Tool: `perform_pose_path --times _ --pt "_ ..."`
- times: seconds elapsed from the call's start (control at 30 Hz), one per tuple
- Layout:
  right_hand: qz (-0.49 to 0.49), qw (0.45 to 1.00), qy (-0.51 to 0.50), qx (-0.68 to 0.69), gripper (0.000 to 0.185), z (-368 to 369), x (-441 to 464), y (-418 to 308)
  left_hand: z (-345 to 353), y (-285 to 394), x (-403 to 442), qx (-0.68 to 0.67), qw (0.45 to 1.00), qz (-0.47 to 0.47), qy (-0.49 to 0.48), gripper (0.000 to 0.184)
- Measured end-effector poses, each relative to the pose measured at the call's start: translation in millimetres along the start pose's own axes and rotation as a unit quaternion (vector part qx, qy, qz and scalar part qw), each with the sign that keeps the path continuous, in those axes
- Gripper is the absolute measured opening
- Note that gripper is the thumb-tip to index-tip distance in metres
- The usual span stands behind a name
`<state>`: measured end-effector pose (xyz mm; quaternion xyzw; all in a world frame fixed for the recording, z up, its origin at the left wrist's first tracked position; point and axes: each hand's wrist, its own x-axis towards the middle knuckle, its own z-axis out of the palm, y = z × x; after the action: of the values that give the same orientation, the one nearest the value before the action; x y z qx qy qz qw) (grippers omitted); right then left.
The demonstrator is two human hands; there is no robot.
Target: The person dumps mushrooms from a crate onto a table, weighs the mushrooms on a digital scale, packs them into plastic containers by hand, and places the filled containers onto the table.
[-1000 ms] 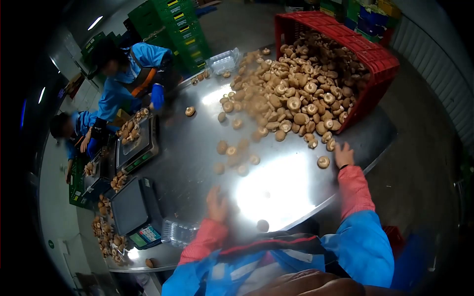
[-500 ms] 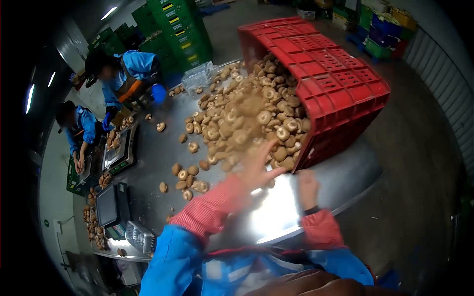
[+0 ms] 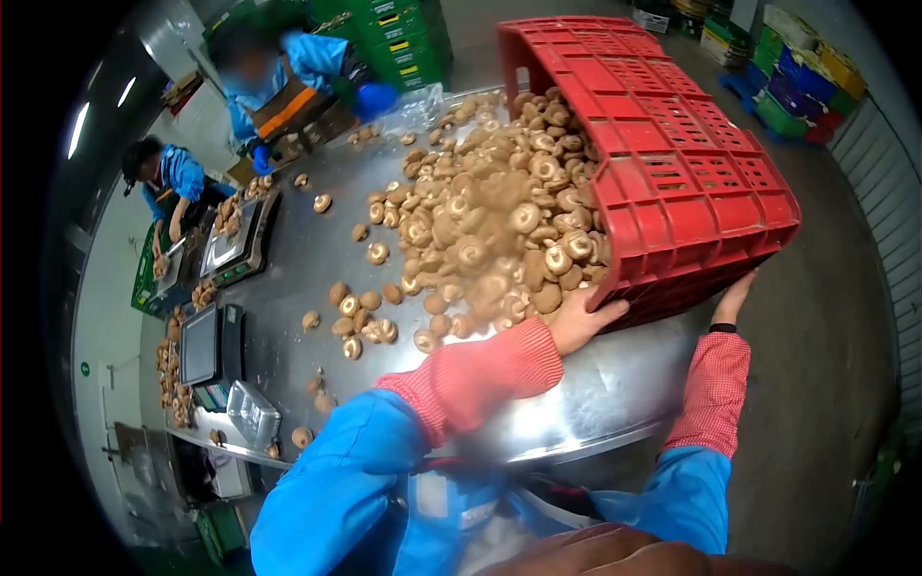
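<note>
A red plastic crate (image 3: 701, 206) lies tipped on its side on the metal table, its open mouth facing left. Brown shiitake mushrooms (image 3: 480, 226) spread from that mouth in a big heap. My left hand (image 3: 576, 322) grips the crate's near lower rim, thumb on the outside; its other fingers are partly hidden. Against the crate's bottom corner on the right, my right hand (image 3: 736, 300) holds on with its fingertips partly out of sight. Both forearms wear red checked sleeve covers.
On the metal table (image 3: 279, 317) stand scales (image 3: 235, 235) with mushrooms on one, a dark display unit (image 3: 204, 350) and a clear plastic tray (image 3: 254, 415). Two co-workers in blue work at the far left. Green crates (image 3: 403, 43) are stacked behind.
My left hand has moved from above the heap onto the crate's rim. My right hand has moved right to the crate's far corner. The view has shifted somewhat.
</note>
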<state>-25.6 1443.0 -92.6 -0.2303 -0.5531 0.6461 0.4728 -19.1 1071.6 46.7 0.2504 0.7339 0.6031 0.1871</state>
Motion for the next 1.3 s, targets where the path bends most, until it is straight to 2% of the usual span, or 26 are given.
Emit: perform_pose_path --times 0.07,0.13,0.23,0.27,0.3,0.37,0.43,0.5,0.57,0.63,0.73,0.83,0.87,0.9,0.97,1.03,1.1,1.13,1.2,1.23,1.3 --pt "-0.008 0.995 0.077 -0.064 0.064 29 -29 -46 6 -26 2 -0.101 0.995 0.013 0.018 0.039" --pt "-0.015 0.993 0.095 -0.075 0.066 30 -42 -54 1 -28 -2 -0.159 0.986 0.026 0.036 0.038" --pt "-0.053 0.992 0.082 -0.078 0.066 12 -56 -44 -20 -13 -22 -0.141 0.983 0.093 0.071 0.038" --pt "-0.11 0.984 0.083 -0.111 0.065 8 -62 -43 -31 3 -30 -0.113 0.99 0.058 0.066 0.037" --pt "-0.114 0.984 0.111 -0.075 0.066 38 -91 -86 -46 23 -41 -0.086 0.994 0.023 0.061 0.037" --pt "-0.073 0.993 0.092 0.011 0.065 35 -108 -92 -75 47 -63 -0.027 0.998 -0.045 0.044 0.036" --pt "-0.097 0.99 0.103 -0.007 0.064 52 -142 -118 -92 35 -80 -0.133 0.99 -0.029 0.033 0.039" --pt "-0.09 0.989 0.106 -0.044 0.065 84 -190 -176 -102 29 -91 -0.204 0.971 0.081 0.098 0.048" --pt "-0.107 0.989 0.101 -0.023 0.065 74 -204 -170 -128 27 -112 -0.226 0.971 0.022 0.07 0.054" --pt "-0.094 0.986 0.135 -0.037 0.065 102 -246 -207 -148 27 -135 -0.259 0.964 -0.015 0.052 0.054" --pt "-0.12 0.99 0.066 -0.032 0.067 89 -280 -214 -175 45 -178 -0.315 0.947 -0.038 0.046 0.053" --pt "-0.166 0.982 0.024 -0.087 0.068 101 -322 -242 -215 11 -218 -0.34 0.94 0.014 -0.022 0.055" --pt "-0.199 0.971 0.031 -0.128 0.067 127 -333 -274 -219 27 -227 -0.346 0.937 0.014 0.046 0.059" --pt "-0.259 0.949 0.02 -0.18 0.065 140 -347 -291 -231 35 -241 -0.387 0.92 -0.001 0.066 0.061" --pt "-0.372 0.885 0.001 -0.278 0.063 168 -374 -323 -261 24 -263 -0.433 0.899 0.034 0.052 0.064" --pt "-0.378 0.87 -0.043 -0.314 0.057 191 -397 -353 -281 26 -284 -0.48 0.868 -0.011 0.122 0.067" --pt "-0.425 0.835 -0.145 -0.318 0.048 231 -422 -393 -300 20 -302 -0.525 0.838 -0.004 0.145 0.067" --pt "-0.503 0.773 -0.154 -0.354 0.045 243 -425 -398 -310 17 -307 -0.542 0.818 -0.014 0.191 0.065" --pt "-0.537 0.725 -0.205 -0.379 0.035 281 -447 -420 -329 18 -315 -0.565 0.772 -0.049 0.287 0.06" --pt "-0.528 0.702 -0.195 -0.435 0.026 300 -460 -425 -340 19 -315 -0.555 0.771 -0.037 0.311 0.058" --pt "-0.549 0.677 -0.183 -0.455 0.02 342 -491 -432 -360 7 -316 -0.57 0.746 -0.05 0.342 0.057"
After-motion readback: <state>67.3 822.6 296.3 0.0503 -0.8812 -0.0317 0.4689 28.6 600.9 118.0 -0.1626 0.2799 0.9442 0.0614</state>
